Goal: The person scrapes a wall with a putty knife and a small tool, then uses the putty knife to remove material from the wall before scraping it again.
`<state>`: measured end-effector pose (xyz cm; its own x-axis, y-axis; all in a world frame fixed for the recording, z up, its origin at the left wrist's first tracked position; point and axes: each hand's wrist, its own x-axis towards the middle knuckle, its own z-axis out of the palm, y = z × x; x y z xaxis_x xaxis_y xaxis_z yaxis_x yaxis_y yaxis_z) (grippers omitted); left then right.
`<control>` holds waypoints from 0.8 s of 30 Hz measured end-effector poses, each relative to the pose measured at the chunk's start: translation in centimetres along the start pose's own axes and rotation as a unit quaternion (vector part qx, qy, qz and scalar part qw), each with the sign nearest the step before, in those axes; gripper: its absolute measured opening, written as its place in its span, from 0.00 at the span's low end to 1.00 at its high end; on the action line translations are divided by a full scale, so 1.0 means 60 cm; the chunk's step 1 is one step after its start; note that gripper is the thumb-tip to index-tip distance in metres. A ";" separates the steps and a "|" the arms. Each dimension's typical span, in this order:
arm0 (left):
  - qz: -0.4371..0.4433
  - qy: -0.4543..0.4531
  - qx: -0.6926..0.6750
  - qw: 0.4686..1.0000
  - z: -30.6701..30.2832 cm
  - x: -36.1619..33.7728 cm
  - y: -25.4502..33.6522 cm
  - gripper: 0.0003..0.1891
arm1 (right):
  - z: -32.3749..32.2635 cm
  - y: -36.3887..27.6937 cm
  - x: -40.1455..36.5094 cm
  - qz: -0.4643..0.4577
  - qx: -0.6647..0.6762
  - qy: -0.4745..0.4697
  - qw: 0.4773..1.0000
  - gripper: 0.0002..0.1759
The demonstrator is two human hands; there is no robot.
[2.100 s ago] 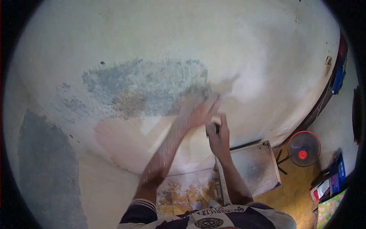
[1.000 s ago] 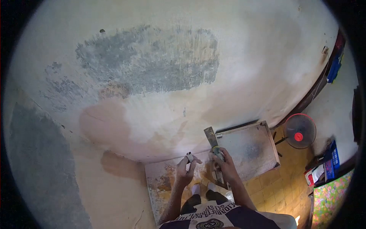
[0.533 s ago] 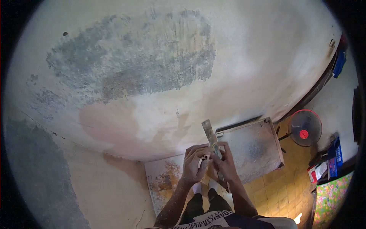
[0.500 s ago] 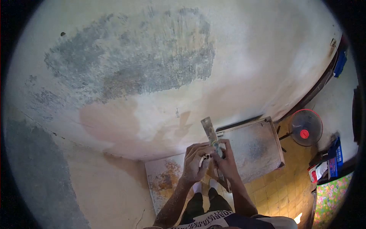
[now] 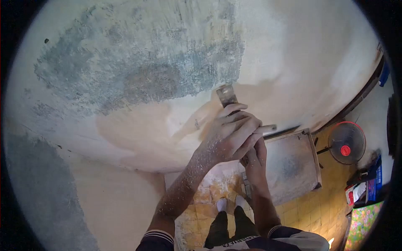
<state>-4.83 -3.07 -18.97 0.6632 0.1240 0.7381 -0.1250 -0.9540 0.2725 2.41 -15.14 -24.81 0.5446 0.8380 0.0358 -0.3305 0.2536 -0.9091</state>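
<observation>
Change since 0.5 s ago: both hands have risen from waist height to the wall (image 5: 301, 54), and the scraper (image 5: 226, 95) that stood clear of it now has its blade set against the plaster, at the lower right edge of the grey patch (image 5: 134, 71). 2.1 s ago the hands worked at much the same spot.

Surface: the wall is cream. The large grey patch of bare render lies upper left, with smoother pinkish-tan filler below it and a 2nd grey area at the far left.

Room: a dusty framed board (image 5: 293, 163) leans at the wall foot on the right. The floor (image 5: 318, 213) is of yellow tiles. A fan (image 5: 346, 144) with a red hub stands at the far right, and a flowered cloth (image 5: 362, 221) lies near it.

Hands: the left hand (image 5: 230, 134), dusted white, has its fingers curled shut over the scraper's shaft just below the blade. A small pale stub (image 5: 269, 127) juts from between those fingers. The right hand (image 5: 254, 157) is closed round the handle beneath, which is mostly hidden.

Writing: lettering on the shirt (image 5: 234, 244) is upside down and cut off, so it is not legible.
</observation>
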 end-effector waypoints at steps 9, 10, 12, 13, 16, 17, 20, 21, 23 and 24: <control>0.011 -0.031 0.017 0.999 -0.018 0.072 -0.045 0.07 | 0.020 0.033 0.051 -0.108 -0.014 -0.001 0.994 0.22; 0.023 -0.036 0.017 0.999 -0.012 0.067 -0.047 0.07 | 0.019 0.047 0.040 -0.102 -0.005 0.009 0.995 0.22; 0.029 -0.031 0.010 0.999 0.002 0.059 -0.054 0.07 | 0.023 0.053 0.034 -0.081 0.009 0.026 0.996 0.21; 0.025 -0.022 0.002 0.999 0.009 0.061 -0.058 0.07 | 0.028 0.044 0.034 -0.068 0.013 0.035 0.997 0.21; 0.033 -0.018 0.023 0.999 -0.001 0.080 -0.065 0.07 | 0.031 0.028 0.048 -0.069 0.006 0.027 0.997 0.22; 0.038 -0.020 0.038 0.998 -0.009 0.087 -0.063 0.08 | 0.030 0.027 0.053 -0.076 0.001 0.017 0.997 0.22; 0.059 -0.035 0.050 0.996 -0.013 0.080 -0.059 0.08 | 0.026 0.045 0.043 -0.089 -0.025 0.021 0.996 0.22; 0.052 -0.045 0.052 0.996 -0.015 0.080 -0.060 0.08 | 0.028 0.043 0.041 -0.087 -0.022 0.020 0.996 0.22; 0.035 -0.066 0.052 0.996 -0.014 0.076 -0.064 0.08 | 0.034 0.024 0.032 -0.050 0.015 0.019 0.998 0.21; 0.030 -0.055 0.048 0.997 -0.013 0.082 -0.064 0.07 | 0.037 0.019 0.035 -0.050 0.015 0.022 0.998 0.21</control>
<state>-1.64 1.40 -15.91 0.7348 0.0410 0.6771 -0.0980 -0.9813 0.1658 1.45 -12.03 -24.84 0.6094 0.7856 0.1074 -0.2955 0.3508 -0.8886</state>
